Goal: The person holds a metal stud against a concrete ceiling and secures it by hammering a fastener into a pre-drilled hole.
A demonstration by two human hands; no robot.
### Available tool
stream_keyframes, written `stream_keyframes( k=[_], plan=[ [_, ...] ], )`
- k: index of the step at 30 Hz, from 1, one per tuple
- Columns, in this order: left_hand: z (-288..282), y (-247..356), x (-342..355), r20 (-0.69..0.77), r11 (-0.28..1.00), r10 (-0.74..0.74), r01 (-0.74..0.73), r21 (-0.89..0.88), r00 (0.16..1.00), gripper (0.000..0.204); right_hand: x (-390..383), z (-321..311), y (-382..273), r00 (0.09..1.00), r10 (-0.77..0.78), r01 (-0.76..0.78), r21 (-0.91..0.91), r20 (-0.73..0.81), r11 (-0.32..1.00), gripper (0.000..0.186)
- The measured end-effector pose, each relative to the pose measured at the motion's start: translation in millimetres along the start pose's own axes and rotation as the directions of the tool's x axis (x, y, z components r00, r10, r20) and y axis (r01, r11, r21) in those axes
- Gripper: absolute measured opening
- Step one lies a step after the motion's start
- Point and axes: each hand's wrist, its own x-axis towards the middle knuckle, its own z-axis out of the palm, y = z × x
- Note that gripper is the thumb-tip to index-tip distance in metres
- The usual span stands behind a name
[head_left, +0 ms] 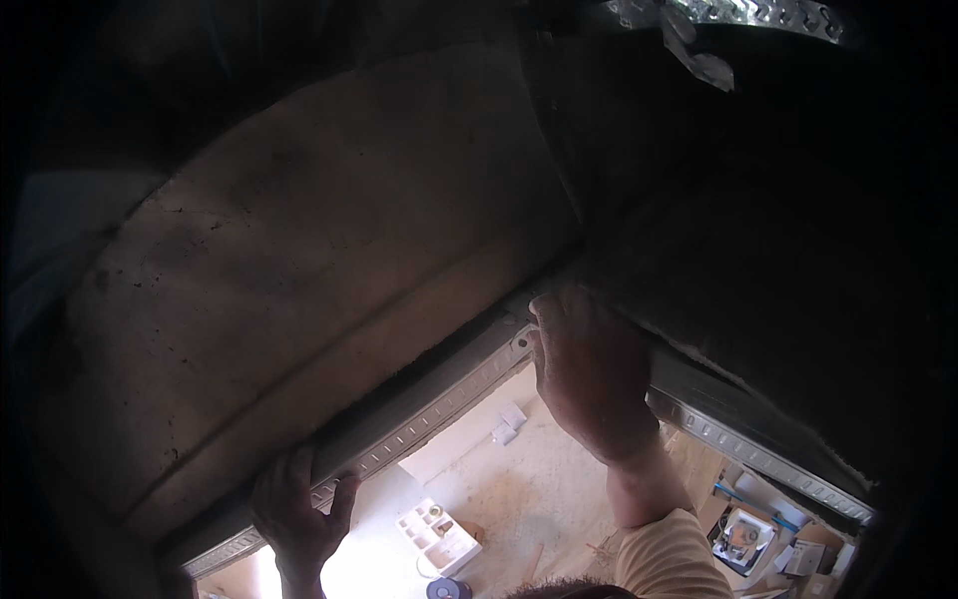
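Observation:
A slotted metal rail (429, 421) runs slantwise from the lower left up to a corner near the middle. A second slotted metal rail (748, 449) slopes down to the right from that corner. My left hand (304, 514) grips the lower part of the left rail, its fingers over the top edge and its thumb lying apart along the side. My right hand (596, 374) is closed over the corner where the rails meet. Its thumb side shows next to a hole at the rail end, while most of its fingertips are lost in shadow.
Behind the left rail lies a dusty brown panel (299, 230); the right side is dark. Crumpled shiny foil (714, 70) hangs at the top. Through the opening, a white compartment tray (439, 539), a dark round object (448, 589) and an open box (746, 539) show far below.

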Motion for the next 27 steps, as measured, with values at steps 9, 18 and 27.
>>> stream_keyframes(
  k=[9,18,27],
  plan=[
    [-4.7,1.9,10.0,0.006,0.988,-0.128,0.128,-0.089,0.992,0.05,1.0,-9.2,-9.8,1.0,-0.004,0.003,0.063,0.015,0.998,0.027],
    [-14.2,-17.2,0.2,0.094,0.971,-0.146,0.161,-0.178,0.985,0.051,2.7,-14.8,-33.3,0.997,0.028,-0.026,-0.026,0.07,0.999,0.026],
    [-12.1,-22.3,-9.7,0.046,0.952,-0.117,0.126,-0.279,0.992,0.045,-2.3,-1.5,-23.2,0.999,0.0,0.009,-0.197,0.047,0.98,0.021]
  ],
)
